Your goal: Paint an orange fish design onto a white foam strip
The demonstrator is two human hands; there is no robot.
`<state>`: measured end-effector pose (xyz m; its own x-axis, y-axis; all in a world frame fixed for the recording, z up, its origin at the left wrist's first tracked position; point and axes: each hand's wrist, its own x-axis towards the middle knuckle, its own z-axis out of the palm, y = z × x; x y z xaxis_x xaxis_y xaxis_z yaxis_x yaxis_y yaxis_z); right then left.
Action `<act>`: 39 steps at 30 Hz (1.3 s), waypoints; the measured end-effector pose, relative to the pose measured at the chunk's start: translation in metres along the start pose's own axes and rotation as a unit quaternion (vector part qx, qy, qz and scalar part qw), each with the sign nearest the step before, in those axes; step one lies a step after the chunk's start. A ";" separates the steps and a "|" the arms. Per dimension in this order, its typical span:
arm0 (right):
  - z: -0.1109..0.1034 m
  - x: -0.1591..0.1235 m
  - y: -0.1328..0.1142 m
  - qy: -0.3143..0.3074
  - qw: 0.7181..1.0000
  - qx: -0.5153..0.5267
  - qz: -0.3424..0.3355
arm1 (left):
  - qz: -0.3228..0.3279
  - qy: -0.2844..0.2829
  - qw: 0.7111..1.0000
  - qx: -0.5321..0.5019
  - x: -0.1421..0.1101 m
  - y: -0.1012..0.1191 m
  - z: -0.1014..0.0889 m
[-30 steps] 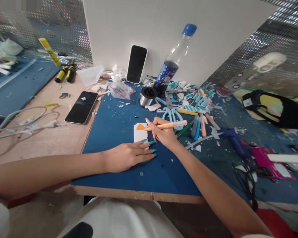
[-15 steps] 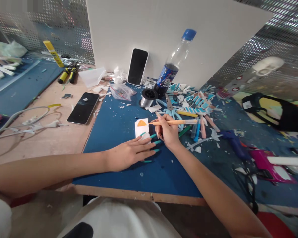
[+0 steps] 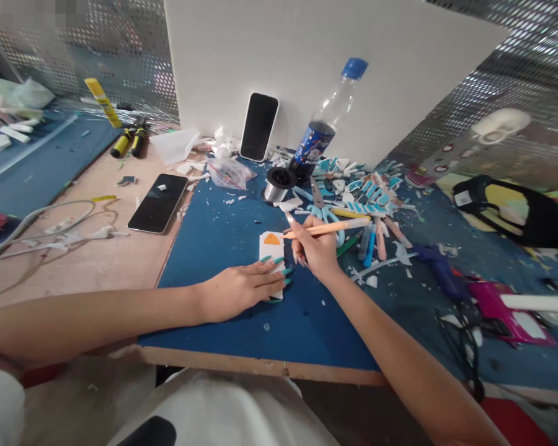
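My left hand [image 3: 242, 288] lies flat with its long teal nails over the lower part of a small white card [image 3: 266, 252], pressing it to the blue mat. An orange half-round piece [image 3: 273, 239] with a tiny dark mark sits on the card's upper end. In my right hand [image 3: 318, 248] is a slim orange pen [image 3: 325, 228], pinched between thumb and fingers. Its tip points left, close to the card's right edge; whether it touches I cannot tell. Light-blue-handled scissors [image 3: 323, 210] lie just behind my right hand.
A wire spool [image 3: 279, 184], a cola bottle [image 3: 312, 139] and a propped phone [image 3: 259, 127] stand behind the card. White and blue scraps [image 3: 367, 192] pile up at the back right. Another phone [image 3: 158, 203] lies left. A blue glue gun [image 3: 439, 272] and cables are at right.
The white card has shifted slightly right and towards me, baring its lower right edge. My left fingers have drawn back a little. The pen's rear end has tipped upward.
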<state>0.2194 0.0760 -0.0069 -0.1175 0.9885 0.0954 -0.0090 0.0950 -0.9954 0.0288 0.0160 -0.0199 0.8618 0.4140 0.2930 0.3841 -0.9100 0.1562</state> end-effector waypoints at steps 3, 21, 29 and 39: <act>0.004 0.000 0.002 -0.027 0.999 -0.029 -0.014 | 0.009 -0.004 1.000 -0.009 0.001 0.000 -0.001; 0.011 0.000 0.001 -0.126 0.985 -0.109 -0.053 | 0.013 0.007 1.000 -0.022 0.001 0.000 0.002; 0.012 -0.001 -0.001 -0.127 0.984 -0.114 -0.054 | 0.002 0.003 1.000 -0.024 0.000 -0.001 0.004; 0.010 0.000 0.002 -0.137 0.981 -0.127 -0.059 | 0.003 0.015 1.000 -0.025 0.000 0.000 0.004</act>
<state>0.2100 0.0749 -0.0089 -0.3929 0.9035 0.1714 0.2050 0.2677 -0.9414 0.0302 0.0159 -0.0235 0.8535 0.4100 0.3216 0.3612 -0.9104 0.2019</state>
